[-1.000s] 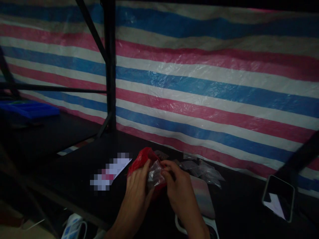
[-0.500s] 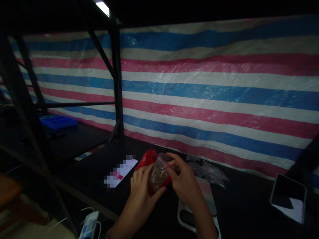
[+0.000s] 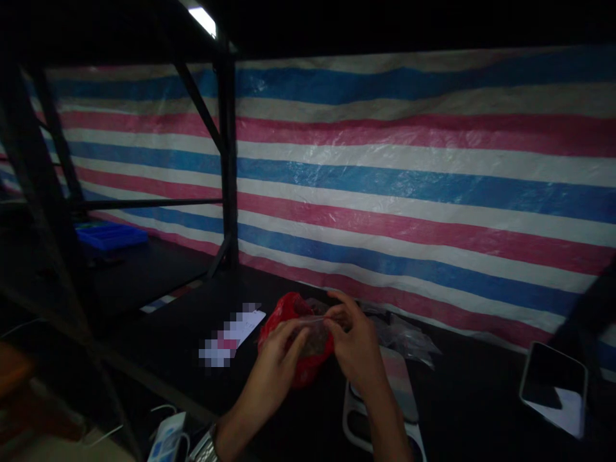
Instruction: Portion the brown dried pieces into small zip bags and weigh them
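Note:
Between my hands is a small clear plastic bag [image 3: 315, 343] with brownish pieces in it, its top edge stretched sideways. My left hand [image 3: 276, 359] pinches the left end of that edge between thumb and fingers. At the other end, my right hand [image 3: 353, 337] grips the edge with thumb and forefinger. Behind and below the clear bag sits a red plastic bag [image 3: 279, 311], partly hidden by my left hand. A small kitchen scale [image 3: 402, 388] lies under my right forearm, which covers part of it.
Several clear plastic bags [image 3: 407, 340] lie behind the scale. A phone [image 3: 553, 388] rests at the right, a white printed card [image 3: 240, 333] at the left. Beyond the black post [image 3: 228, 167] is a blue tray [image 3: 113, 236]. A power strip [image 3: 167, 436] is at the lower left.
My left hand has moved from holding the clear bag's side up to its top edge. The bag has dropped lower, its edge now drawn across between both hands. More of the red bag shows.

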A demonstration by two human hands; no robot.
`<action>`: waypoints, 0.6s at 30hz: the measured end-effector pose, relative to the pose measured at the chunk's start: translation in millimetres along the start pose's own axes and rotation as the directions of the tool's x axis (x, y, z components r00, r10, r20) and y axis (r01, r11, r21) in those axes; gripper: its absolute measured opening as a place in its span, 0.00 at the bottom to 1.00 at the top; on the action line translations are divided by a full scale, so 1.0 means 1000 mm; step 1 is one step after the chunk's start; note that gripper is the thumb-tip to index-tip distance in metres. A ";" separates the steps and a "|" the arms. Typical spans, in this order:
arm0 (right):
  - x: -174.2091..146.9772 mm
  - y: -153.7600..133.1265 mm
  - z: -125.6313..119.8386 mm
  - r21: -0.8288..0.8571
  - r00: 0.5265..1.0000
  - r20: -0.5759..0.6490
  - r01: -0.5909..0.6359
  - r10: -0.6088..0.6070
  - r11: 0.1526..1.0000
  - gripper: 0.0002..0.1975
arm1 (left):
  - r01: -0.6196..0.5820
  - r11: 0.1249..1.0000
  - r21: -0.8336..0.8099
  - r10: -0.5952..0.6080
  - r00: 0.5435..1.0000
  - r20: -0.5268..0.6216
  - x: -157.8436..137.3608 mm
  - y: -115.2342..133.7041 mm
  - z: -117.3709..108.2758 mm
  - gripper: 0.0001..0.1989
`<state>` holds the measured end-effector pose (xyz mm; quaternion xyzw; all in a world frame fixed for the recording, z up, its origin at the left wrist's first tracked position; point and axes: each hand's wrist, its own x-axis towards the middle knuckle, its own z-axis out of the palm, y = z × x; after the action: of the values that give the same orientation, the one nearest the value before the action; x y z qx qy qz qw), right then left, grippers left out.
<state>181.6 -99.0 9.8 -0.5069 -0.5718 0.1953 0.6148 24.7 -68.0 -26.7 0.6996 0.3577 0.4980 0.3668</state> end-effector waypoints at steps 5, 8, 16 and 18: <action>-0.001 0.006 0.009 0.051 0.999 -0.044 0.004 -0.002 0.999 0.22 | 0.071 0.987 -0.141 -0.072 0.997 0.000 0.006 -0.002 -0.004 0.17; -0.001 0.008 0.011 0.105 0.998 -0.039 -0.036 0.040 0.994 0.20 | 0.091 0.976 -0.198 -0.095 0.995 -0.007 0.009 -0.004 -0.005 0.17; -0.009 0.007 0.007 0.049 0.986 -0.158 -0.046 0.053 0.998 0.17 | 0.084 0.960 -0.266 -0.079 0.996 0.029 0.008 0.008 -0.006 0.14; -0.011 0.009 0.009 0.093 0.981 -0.180 -0.059 0.075 0.994 0.18 | 0.086 0.958 -0.273 -0.085 0.996 0.017 0.008 0.010 -0.006 0.13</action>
<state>173.1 -100.9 -4.9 -0.5144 -0.4863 0.1932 0.6794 21.8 -65.3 -13.0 0.6276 0.3145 0.5244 0.4819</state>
